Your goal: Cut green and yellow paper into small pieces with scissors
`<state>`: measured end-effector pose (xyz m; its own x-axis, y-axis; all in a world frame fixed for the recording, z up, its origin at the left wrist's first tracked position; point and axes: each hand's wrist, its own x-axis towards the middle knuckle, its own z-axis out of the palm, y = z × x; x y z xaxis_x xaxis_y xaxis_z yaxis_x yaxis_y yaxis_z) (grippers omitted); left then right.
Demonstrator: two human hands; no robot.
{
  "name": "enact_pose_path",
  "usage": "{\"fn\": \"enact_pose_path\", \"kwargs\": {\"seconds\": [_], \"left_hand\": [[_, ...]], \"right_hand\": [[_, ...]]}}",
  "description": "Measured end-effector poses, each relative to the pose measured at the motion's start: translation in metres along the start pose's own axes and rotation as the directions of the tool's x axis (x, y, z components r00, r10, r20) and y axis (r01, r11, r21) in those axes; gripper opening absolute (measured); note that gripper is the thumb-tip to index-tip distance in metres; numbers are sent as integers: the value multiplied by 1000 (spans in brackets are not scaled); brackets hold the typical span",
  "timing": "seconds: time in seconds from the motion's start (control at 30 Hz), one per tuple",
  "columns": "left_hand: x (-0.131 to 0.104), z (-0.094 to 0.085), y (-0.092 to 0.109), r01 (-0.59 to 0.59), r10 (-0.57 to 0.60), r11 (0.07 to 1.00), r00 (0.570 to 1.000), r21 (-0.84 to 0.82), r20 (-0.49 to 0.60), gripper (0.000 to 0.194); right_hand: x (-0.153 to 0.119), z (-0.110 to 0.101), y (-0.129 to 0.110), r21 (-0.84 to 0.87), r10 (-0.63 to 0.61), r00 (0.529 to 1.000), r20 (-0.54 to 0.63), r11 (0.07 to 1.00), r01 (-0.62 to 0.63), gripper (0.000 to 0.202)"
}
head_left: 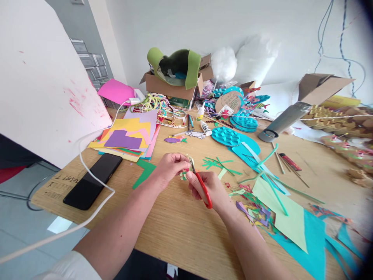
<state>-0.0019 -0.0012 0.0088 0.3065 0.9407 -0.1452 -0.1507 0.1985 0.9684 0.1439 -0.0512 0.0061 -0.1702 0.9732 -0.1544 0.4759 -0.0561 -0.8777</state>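
My right hand [207, 182] is closed round the red handles of a pair of scissors [204, 191], its blades pointing up and away from me. Close beside it, my left hand [171, 168] pinches a small pale piece of paper [188, 158] at the blades. How far the blades are apart is too small to tell. Under the hands lie small pale green paper bits [183, 176]. Thin green paper strips [223, 163] are scattered just beyond my right hand. To the left of my left hand rests a green paper piece [145, 173].
A black phone [93, 181] lies at left, with a white cable [112, 190] crossing over it. Stacked coloured paper [124, 138] sits behind. Paper scraps [259, 212] and pale green paper [287, 217] are at right. Glue bottles [205, 128], blue egg-carton pieces [225, 136] and a grey cylinder [284, 121] stand farther back.
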Motion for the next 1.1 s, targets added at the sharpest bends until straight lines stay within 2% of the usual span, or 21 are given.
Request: {"fn": "enact_pose_path", "kwargs": {"seconds": [0.23,1.1], "left_hand": [[0,0,0,-6,6,1000,1000,21,2,12],[-2,1,0,40,-40,999,999,-21,-22,15]], "right_hand": [[-1,0,0,18,-18,1000,5,1000,18,62],[1,-1,-1,24,42,999,-8,999,-42,61]]}}
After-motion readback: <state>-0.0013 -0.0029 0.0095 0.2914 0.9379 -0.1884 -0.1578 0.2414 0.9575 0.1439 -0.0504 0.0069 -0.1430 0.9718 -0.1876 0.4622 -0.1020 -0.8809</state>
